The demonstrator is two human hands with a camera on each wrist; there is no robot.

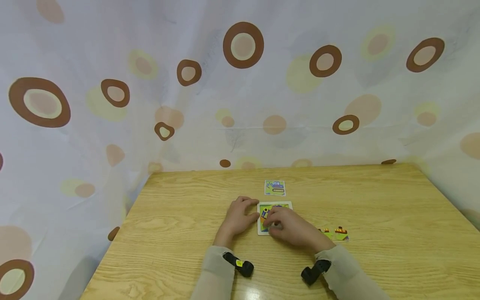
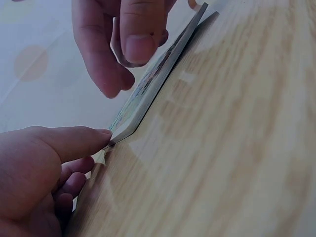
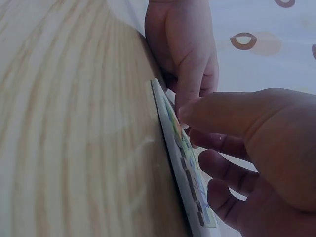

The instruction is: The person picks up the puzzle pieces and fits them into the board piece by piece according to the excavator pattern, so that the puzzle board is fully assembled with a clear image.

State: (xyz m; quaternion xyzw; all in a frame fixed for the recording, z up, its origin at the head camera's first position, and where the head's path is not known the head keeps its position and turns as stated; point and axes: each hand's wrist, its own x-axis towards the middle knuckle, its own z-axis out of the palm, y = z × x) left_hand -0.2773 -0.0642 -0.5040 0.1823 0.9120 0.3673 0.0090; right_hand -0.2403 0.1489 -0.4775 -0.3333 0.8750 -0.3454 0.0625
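Observation:
A small white-rimmed picture puzzle [image 1: 274, 203] in green, blue and orange lies on the wooden table before me. Beside its left edge rests my left hand [image 1: 240, 214], its thumb and forefinger touching the rim. The left wrist view shows the thumb tip [image 2: 102, 134] against the corner of the puzzle board [image 2: 148, 101]. Over the middle of the board is my right hand [image 1: 290, 227], fingers bent downward and covering part of the picture. Its fingertips are close to the puzzle surface; no piece shows between them. In the right wrist view, the right thumb [image 3: 217, 112] partly overlaps the left hand [image 3: 187, 54].
Loose green, red and yellow puzzle pieces [image 1: 340, 234] lie right of the board, partly behind my right forearm. A small picture card [image 1: 275, 188] with a similar vehicle picture lies just beyond the board. A patterned curtain [image 1: 273, 146] hangs behind the wooden table [image 1: 180, 216].

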